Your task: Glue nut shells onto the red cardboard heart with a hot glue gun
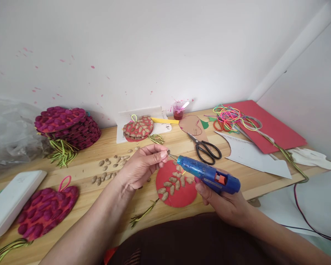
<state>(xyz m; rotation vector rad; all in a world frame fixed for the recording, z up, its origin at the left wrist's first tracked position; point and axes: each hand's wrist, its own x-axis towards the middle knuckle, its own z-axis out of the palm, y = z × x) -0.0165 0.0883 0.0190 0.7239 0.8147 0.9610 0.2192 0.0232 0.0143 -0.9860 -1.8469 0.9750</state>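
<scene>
My right hand (pixel 223 202) grips a blue glue gun (pixel 209 175) with an orange trigger, its nozzle aimed left. My left hand (pixel 143 163) pinches a small peanut shell (pixel 168 151) right at the nozzle tip. Below both hands lies a red heart-shaped card (pixel 182 195) on the wooden table (pixel 85 173), with several peanut shells glued to its upper left part. A green stem (pixel 143 215) sticks out from its lower left.
Loose peanut shells (pixel 110 169) lie left of my hand. Painted magenta shell hearts sit in a stack (pixel 67 127) at back left and singly (pixel 44 211) at front left, beside a white box (pixel 12 200). Black scissors (pixel 205 149), coloured cords (pixel 231 117), red paper (pixel 273 129) and a paint cup (pixel 178 109) lie at right.
</scene>
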